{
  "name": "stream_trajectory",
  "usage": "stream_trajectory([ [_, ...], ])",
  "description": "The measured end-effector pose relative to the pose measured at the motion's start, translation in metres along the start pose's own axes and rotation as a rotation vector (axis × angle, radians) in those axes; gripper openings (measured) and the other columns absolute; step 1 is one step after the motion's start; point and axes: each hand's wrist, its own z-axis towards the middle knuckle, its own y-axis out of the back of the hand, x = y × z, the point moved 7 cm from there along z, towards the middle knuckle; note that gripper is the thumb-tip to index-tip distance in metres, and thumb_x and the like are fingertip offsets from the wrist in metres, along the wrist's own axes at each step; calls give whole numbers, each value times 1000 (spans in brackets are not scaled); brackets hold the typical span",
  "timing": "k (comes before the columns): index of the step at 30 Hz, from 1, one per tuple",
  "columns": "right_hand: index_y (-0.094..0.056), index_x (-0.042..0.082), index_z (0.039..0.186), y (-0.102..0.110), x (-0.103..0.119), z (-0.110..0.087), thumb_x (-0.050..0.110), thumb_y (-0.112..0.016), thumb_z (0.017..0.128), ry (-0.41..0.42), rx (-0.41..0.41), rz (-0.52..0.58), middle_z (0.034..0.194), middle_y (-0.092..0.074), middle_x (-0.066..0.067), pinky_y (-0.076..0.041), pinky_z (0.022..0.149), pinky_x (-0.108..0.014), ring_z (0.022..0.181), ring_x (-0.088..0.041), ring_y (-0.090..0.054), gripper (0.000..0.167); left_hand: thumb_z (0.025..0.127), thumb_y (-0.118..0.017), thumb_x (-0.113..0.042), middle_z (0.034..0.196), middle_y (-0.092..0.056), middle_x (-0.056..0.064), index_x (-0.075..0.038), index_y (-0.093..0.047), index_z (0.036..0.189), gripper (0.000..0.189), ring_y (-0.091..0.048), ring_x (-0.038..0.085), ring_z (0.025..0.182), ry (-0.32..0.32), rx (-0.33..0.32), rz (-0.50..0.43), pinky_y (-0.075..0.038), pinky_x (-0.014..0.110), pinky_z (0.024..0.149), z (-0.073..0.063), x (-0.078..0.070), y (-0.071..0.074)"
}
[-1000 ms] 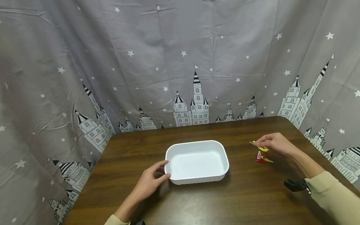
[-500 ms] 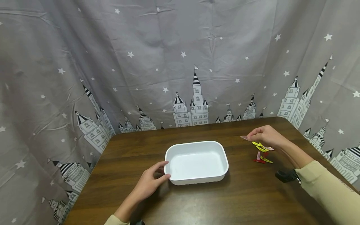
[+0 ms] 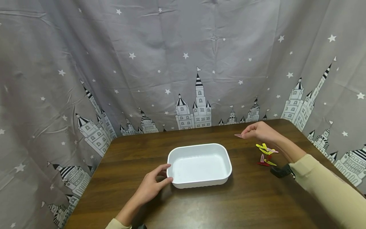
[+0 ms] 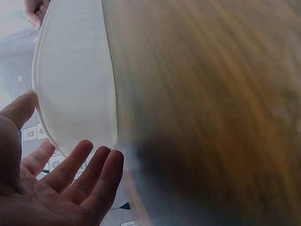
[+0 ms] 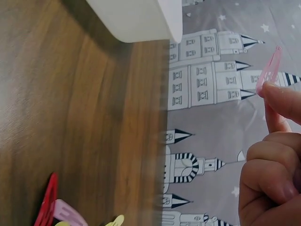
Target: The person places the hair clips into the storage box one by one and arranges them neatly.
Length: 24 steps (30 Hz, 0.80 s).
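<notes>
My right hand (image 3: 260,131) pinches a pink snap hair clip (image 5: 270,73) between thumb and index finger, its narrow end pointing away from the fingertips. The other fingers are curled into the palm. In the head view the hand is raised over the back right of the table, left of and beyond a small pile of hair clips. A white rectangular plastic tub (image 3: 200,183) stands mid-table with nothing in it. My left hand (image 3: 151,184) touches its left end, thumb and index finger at the rim (image 4: 35,70). The remaining fingers extend loosely beside the wall in the left wrist view.
The pile on the right of the brown wooden table (image 3: 137,149) has yellow clips (image 3: 260,146), pink clips (image 3: 272,150) and red clips (image 3: 262,164), some overlapping. A grey curtain (image 3: 148,63) printed with castles and stars hangs behind the table's back edge.
My right hand has lifted the pink hair clip from the pile and carried it left and toward the back. The left hand and the tub have stayed in place.
</notes>
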Motion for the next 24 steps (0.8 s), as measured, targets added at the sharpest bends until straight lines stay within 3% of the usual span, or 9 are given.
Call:
stream_trajectory([
  [2, -76, 7, 102, -2, 5, 2, 31, -73, 90, -11, 13, 4, 92, -68, 0, -46, 77, -36, 86, -18, -57, 27, 90, -77, -26, 110, -71, 8, -16, -60, 136, 50, -69, 22, 102, 2, 0, 1, -53, 49, 92, 0, 0, 0],
  [5, -76, 10, 104, -5, 12, 5, 33, -71, 92, -11, 35, -25, 114, -70, -7, -45, 96, -49, 114, -27, -57, 27, 90, -77, -26, 111, -71, 8, -16, -60, 136, 50, -69, 22, 102, 1, 2, -1, -53, 48, 92, 0, 1, 0],
  [8, -76, 11, 103, -8, 20, 9, 33, -71, 92, -2, 47, -46, 117, -69, -10, -44, 96, -49, 115, -30, -56, 26, 90, -77, -26, 111, -71, 7, -16, -60, 136, 50, -69, 22, 102, -2, 3, -5, -53, 49, 92, 0, 2, 0],
  [11, -76, 10, 101, -11, 27, 14, 32, -73, 91, 37, 45, -75, 108, -69, -6, -44, 82, -39, 97, -23, -55, 25, 90, -77, -26, 110, -71, 6, -17, -60, 136, 50, -69, 23, 102, -3, 0, -4, -52, 49, 92, 0, 2, 0],
  [15, -76, 9, 99, -16, 33, 18, 29, -74, 89, 38, 56, -54, 74, -55, 3, -34, 56, -30, 59, -13, -40, 22, 90, -77, -27, 109, -71, 6, -17, -60, 136, 50, -69, 23, 102, -4, -3, -1, -52, 50, 92, 0, 2, 0],
  [18, -76, 8, 99, -20, 38, 21, 28, -74, 89, 38, 68, -44, 63, -42, 7, -29, 48, -27, 48, -10, -31, 22, 90, -78, -27, 109, -72, 6, -17, -60, 135, 50, -69, 24, 101, -4, -2, 0, -52, 51, 92, 1, 2, 0],
  [20, -76, 8, 99, -23, 40, 23, 27, -74, 89, 36, 73, -42, 62, -43, 6, -28, 47, -27, 47, -10, -31, 21, 90, -78, -27, 109, -72, 6, -17, -60, 135, 50, -69, 24, 101, -2, -2, 3, -52, 51, 92, 1, 2, 0],
  [24, -76, 10, 99, -30, 44, 29, 28, -74, 90, 21, 83, -44, 77, -58, 0, -31, 49, -28, 48, -9, -33, 20, 90, -78, -26, 109, -72, 6, -17, -60, 136, 50, -69, 23, 101, 6, -2, 5, -52, 52, 93, 1, 2, 0],
])
